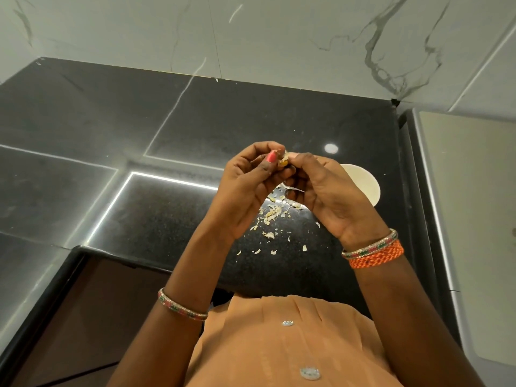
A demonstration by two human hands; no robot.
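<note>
Peeling clove (282, 162) mid-step: left hand (247, 187) and right hand (332, 196) both pinch it above skins (272, 216) on counter (195, 121); next move probably needs a thumbnail stripping the remaining skin, then bowl (364, 184).

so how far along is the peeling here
Done: dry peel flakes lie scattered on the black counter, so a good deal of skin is already off. In hand: the left hand and right hand pinch a small yellowish clove, with skin flaking at its top. Left: finishing it; nothing shows in the visible part of the white bowl.
</note>
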